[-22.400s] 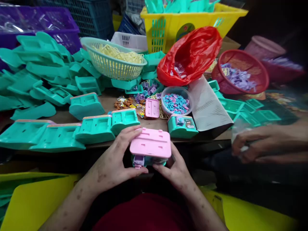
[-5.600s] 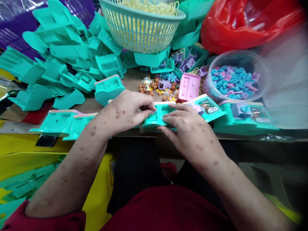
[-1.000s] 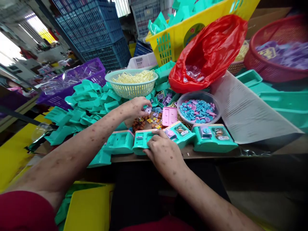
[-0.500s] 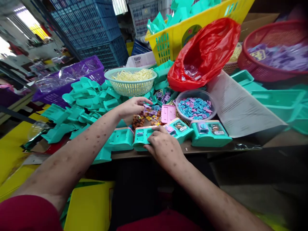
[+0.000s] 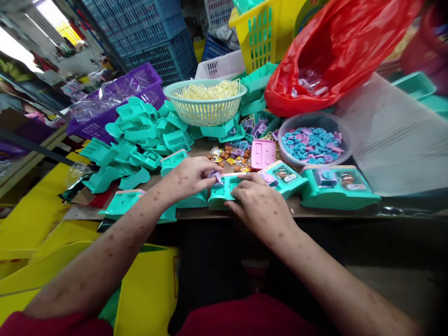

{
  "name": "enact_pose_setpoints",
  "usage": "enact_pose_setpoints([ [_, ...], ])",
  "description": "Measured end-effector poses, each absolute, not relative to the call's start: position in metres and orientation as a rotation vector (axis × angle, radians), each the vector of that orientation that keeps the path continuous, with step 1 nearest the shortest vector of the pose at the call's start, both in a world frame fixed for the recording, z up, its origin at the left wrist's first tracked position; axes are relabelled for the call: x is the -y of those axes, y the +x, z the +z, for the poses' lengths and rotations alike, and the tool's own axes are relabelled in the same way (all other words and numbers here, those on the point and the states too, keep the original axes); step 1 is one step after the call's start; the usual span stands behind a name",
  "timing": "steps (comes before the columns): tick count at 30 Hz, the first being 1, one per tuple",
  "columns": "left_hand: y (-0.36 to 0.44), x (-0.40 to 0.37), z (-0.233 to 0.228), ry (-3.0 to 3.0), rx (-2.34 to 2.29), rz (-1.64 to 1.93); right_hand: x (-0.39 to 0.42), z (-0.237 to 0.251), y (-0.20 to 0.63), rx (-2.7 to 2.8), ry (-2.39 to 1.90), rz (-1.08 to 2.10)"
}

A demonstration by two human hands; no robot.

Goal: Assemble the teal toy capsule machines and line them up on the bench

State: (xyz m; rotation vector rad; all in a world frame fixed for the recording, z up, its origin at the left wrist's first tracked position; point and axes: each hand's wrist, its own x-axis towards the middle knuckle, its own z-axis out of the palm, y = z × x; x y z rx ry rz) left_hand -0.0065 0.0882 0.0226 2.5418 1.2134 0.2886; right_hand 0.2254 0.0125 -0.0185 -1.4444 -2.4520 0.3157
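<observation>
A small purple plastic piece (image 5: 214, 176) is pinched between the thumb and fingers of my left hand (image 5: 191, 176), right over the left end of a teal plastic toy case (image 5: 217, 198). My right hand (image 5: 258, 203) grips that case by its right end, fingers over the top and thumb in front. To its right lie two fitted teal cases, one tilted (image 5: 289, 179) and one level (image 5: 339, 193), both with brown pieces under clear covers. Behind stands a pink plastic panel (image 5: 263, 154), beside small brown and purple parts (image 5: 233, 156).
A heap of teal cases (image 5: 140, 135) fills the left. Behind are a pale basket of cream strands (image 5: 206, 105), a purple crate (image 5: 115, 98) and a red plastic bag (image 5: 350, 51). A clear tub of blue and pink parts (image 5: 315, 144) sits at right.
My left hand has come from the loose parts pile toward me, bringing the purple piece to the teal case. My right hand stays on the case. The camera view has shifted.
</observation>
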Motion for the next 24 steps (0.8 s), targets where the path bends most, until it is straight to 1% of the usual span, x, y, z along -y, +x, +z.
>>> enact_pose_setpoints([
  [5, -0.007, -0.085, 0.018, 2.572, -1.033, 0.296, -0.013, -0.018, 0.225, 2.451, -1.446, 0.322],
  [8, -0.007, -0.084, 0.016, 2.592, -1.006, 0.28, -0.013, -0.018, 0.225, 2.441, -1.442, 0.331],
  [12, -0.008, -0.081, 0.02, 2.617, -0.907, 0.275, -0.014, -0.02, 0.225, 2.447, -1.443, 0.324],
  [17, -0.014, -0.084, 0.033, 2.631, -0.673, 0.022, -0.014, -0.022, 0.226, 2.434, -1.405, 0.327],
  [21, -0.015, -0.099, 0.037, 2.688, -0.634, -0.146, -0.013, -0.024, 0.227, 2.41, -1.4, 0.309],
  [24, -0.009, -0.109, 0.043, 2.859, -0.563, -0.303, -0.013, -0.027, 0.227, 2.395, -1.375, 0.291],
])
